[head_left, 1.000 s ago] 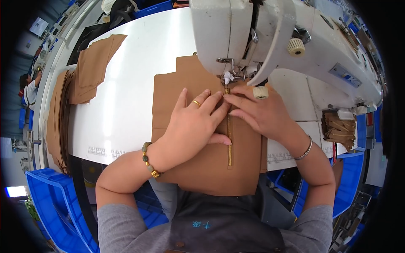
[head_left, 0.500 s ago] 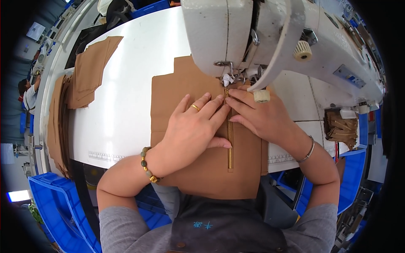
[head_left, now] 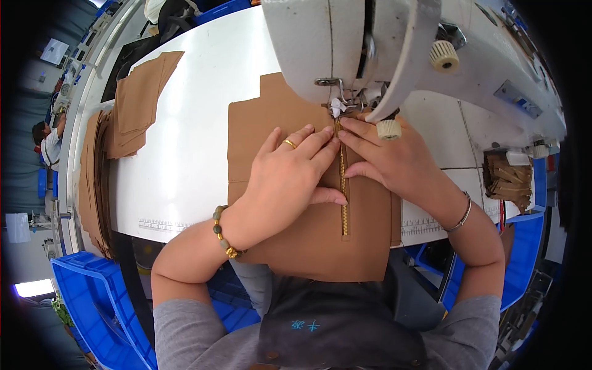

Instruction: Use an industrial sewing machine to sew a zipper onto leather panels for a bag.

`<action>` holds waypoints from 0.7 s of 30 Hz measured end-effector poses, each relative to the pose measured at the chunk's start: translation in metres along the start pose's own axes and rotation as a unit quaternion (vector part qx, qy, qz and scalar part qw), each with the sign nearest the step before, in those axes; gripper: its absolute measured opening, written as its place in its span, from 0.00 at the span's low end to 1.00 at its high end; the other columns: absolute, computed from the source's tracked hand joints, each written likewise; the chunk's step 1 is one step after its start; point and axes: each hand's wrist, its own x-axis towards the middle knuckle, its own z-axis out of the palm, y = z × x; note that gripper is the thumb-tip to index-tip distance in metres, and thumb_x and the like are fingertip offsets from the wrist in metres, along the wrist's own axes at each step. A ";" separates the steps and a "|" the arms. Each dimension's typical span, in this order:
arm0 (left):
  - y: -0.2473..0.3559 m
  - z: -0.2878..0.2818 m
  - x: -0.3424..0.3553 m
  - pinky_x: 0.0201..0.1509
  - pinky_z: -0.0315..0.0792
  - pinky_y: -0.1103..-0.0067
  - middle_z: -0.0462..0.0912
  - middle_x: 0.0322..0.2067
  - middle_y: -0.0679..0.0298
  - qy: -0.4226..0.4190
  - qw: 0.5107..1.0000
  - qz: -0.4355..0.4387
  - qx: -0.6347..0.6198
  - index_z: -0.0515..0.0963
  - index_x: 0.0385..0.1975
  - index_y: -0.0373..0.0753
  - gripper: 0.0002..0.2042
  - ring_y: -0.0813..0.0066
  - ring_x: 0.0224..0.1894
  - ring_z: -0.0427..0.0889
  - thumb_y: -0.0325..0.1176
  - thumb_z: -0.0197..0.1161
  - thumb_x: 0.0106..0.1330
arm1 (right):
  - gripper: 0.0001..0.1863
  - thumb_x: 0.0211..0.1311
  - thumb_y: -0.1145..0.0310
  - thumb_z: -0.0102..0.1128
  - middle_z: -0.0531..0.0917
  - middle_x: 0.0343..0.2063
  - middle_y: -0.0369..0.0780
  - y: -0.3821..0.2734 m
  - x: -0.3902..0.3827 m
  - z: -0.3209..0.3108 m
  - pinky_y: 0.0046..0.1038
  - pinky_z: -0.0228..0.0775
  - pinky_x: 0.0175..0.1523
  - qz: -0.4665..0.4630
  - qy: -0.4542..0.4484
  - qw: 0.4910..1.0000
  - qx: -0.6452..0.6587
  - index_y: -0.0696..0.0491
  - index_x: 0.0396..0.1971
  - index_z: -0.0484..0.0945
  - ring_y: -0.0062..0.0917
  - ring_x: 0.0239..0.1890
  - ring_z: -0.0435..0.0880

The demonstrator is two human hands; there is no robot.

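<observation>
A brown fabric piece (head_left: 370,246) with a gold zipper (head_left: 345,219) set along it lies under the presser foot (head_left: 337,108) of a white sewing machine (head_left: 468,74). My left hand (head_left: 290,176) is open and spread on the fabric, fingertips at the zipper's left side by the foot and thumb beside the zipper lower down. My right hand (head_left: 382,154) lies open at the zipper's right side, index and middle fingertips close to the foot, thumb touching beside the zipper. The machine's guard and knob partly hide the back of those fingers.
Stacks of brown panels (head_left: 92,185) lie on the white table (head_left: 172,185) at left. Bundled brown pieces (head_left: 505,182) sit at right. Blue bins (head_left: 98,308) flank me below the tabletop. A co-worker (head_left: 48,142) works at the far left.
Over the last second the view has shifted slightly. The fabric, zipper and both hands appear to have edged a little toward the needle, with the fingers keeping much the same spread.
</observation>
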 end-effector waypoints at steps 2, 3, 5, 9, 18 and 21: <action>-0.001 0.001 0.000 0.69 0.71 0.54 0.81 0.64 0.61 -0.001 1.000 -0.004 0.000 0.79 0.63 0.40 0.41 0.58 0.69 0.77 0.60 0.73 0.51 | 0.30 0.49 0.52 0.77 0.86 0.48 0.39 0.001 0.000 0.000 0.39 0.70 0.65 0.000 -0.003 1.000 0.003 0.56 0.49 0.85 0.34 0.52 0.81; -0.001 0.001 0.001 0.69 0.71 0.54 0.81 0.64 0.61 -0.001 1.000 -0.004 -0.001 0.79 0.63 0.40 0.41 0.58 0.69 0.77 0.60 0.73 0.51 | 0.30 0.49 0.52 0.77 0.86 0.48 0.39 0.001 0.000 0.000 0.39 0.70 0.65 0.004 -0.006 1.000 0.004 0.56 0.49 0.84 0.35 0.52 0.81; -0.002 0.002 0.001 0.69 0.72 0.54 0.80 0.64 0.61 0.003 1.000 -0.006 0.001 0.79 0.63 0.40 0.41 0.58 0.69 0.76 0.60 0.73 0.51 | 0.30 0.49 0.52 0.77 0.86 0.48 0.39 0.002 0.000 0.001 0.39 0.70 0.65 0.007 -0.011 1.000 0.006 0.56 0.49 0.84 0.35 0.52 0.81; -0.004 0.003 0.004 0.69 0.71 0.55 0.80 0.64 0.61 0.006 1.000 -0.007 0.002 0.79 0.63 0.40 0.41 0.58 0.69 0.76 0.60 0.73 0.51 | 0.30 0.48 0.53 0.77 0.86 0.47 0.39 0.005 0.003 0.002 0.38 0.72 0.62 0.000 0.017 1.000 -0.007 0.56 0.49 0.84 0.34 0.51 0.81; -0.006 0.006 0.007 0.69 0.71 0.56 0.81 0.63 0.61 0.018 1.000 -0.008 0.010 0.79 0.63 0.40 0.41 0.59 0.69 0.76 0.59 0.73 0.52 | 0.29 0.48 0.54 0.76 0.85 0.43 0.38 0.007 0.002 0.006 0.37 0.72 0.60 0.022 0.019 1.000 -0.004 0.55 0.49 0.84 0.34 0.49 0.80; -0.007 0.006 0.007 0.68 0.72 0.57 0.81 0.63 0.61 0.017 1.000 -0.008 0.009 0.79 0.63 0.40 0.41 0.59 0.69 0.76 0.59 0.73 0.52 | 0.28 0.49 0.54 0.76 0.84 0.42 0.37 0.009 0.002 0.007 0.37 0.73 0.60 0.017 0.022 1.000 0.000 0.54 0.48 0.84 0.34 0.48 0.80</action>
